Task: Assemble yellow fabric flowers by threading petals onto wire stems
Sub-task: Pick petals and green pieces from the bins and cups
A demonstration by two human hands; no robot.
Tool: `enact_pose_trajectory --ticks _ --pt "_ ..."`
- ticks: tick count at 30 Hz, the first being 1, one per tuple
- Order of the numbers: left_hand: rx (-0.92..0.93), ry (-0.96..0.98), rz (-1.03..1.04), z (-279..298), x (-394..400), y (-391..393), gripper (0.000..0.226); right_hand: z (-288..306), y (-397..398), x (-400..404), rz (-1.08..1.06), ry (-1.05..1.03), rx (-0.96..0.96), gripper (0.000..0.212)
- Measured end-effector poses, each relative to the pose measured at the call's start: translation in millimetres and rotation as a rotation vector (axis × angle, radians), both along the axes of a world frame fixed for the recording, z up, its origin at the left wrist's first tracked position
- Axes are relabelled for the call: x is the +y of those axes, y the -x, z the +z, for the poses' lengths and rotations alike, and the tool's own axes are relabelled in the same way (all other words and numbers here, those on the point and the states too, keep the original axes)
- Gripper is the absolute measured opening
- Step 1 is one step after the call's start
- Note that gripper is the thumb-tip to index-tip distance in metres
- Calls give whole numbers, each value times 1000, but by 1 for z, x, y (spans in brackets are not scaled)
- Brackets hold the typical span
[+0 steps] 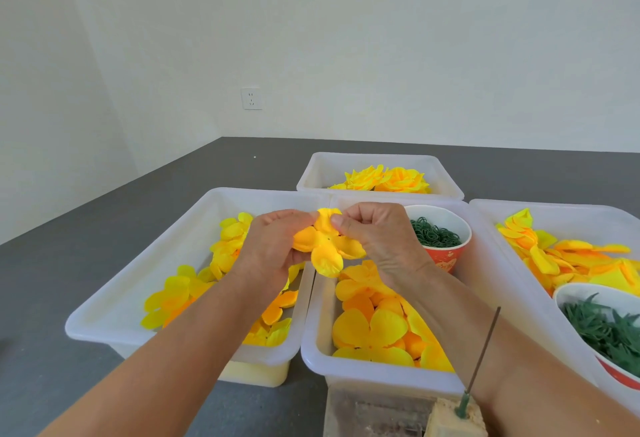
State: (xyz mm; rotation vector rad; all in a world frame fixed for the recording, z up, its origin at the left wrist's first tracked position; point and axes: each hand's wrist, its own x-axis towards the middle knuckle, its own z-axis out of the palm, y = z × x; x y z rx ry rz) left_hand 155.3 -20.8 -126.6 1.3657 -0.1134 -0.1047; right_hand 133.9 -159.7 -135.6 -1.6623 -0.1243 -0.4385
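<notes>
A yellow-orange fabric petal piece (325,246) with several lobes hangs in the air between two bins. My left hand (270,246) pinches its left and top edge. My right hand (377,239) pinches its upper right edge with thumb and fingertips. A thin dark wire stem (485,350) stands upright in a green base on a block (457,417) at the bottom right, bare and apart from both hands. Loose petal pieces fill the middle bin (377,329) and the left bin (221,263) below my hands.
Finished yellow flowers (384,178) lie in the far white bin. A red paper cup of small green rings (438,237) stands in the middle bin. The right bin (571,260) holds more petals and a bowl of green leaf parts (606,329). Everything rests on a dark grey table (69,280).
</notes>
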Motion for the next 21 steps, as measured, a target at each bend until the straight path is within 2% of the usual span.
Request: enact_pose_trajectory --ticks 3,6,9,11,14,18,21 --pt "22 36 -46 2 3 -2 12 2 0 1 1 67 -43 11" --pt "-80 -42 -11 0 0 2 17 1 -1 0 -181 284 -139 9" --pt "-160 -157 59 -3 -5 5 22 1 3 3 -357 570 -365 10" --pt "-140 -161 81 -3 -5 5 20 1 5 6 -420 753 -534 9" --pt "-58 -109 83 -1 -3 4 14 5 5 9 -493 957 -681 20" --pt "13 -39 69 1 0 2 16 6 7 13 -416 972 -727 16" --pt "20 -21 61 1 2 1 13 5 10 16 -272 783 -594 5"
